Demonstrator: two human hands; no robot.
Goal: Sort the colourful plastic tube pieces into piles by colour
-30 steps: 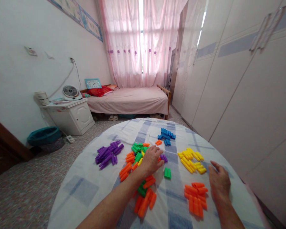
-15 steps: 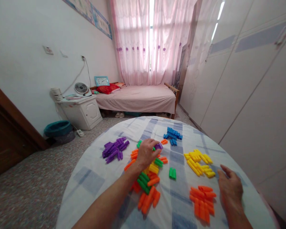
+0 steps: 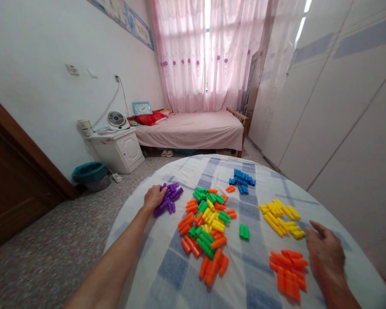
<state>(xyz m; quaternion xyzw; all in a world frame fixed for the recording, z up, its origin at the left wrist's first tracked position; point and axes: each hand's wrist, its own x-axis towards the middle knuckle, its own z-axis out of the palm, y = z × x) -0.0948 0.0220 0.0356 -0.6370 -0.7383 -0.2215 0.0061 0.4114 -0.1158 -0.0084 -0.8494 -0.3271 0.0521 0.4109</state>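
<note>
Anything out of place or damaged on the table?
Two possible strays: a small orange piece beside the blue pile, away from the orange pile near the right hand; and a green piece lying alone between the mixed pile and yellow pile. No damage visible.

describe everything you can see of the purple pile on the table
The purple pile is a heap of short, smooth, plastic-looking tubes at varied angles. It lies on the blue-checked tablecloth, left of the mixed pile. The left hand covers part of its left edge, apparently touching; its grip is hidden.
</note>
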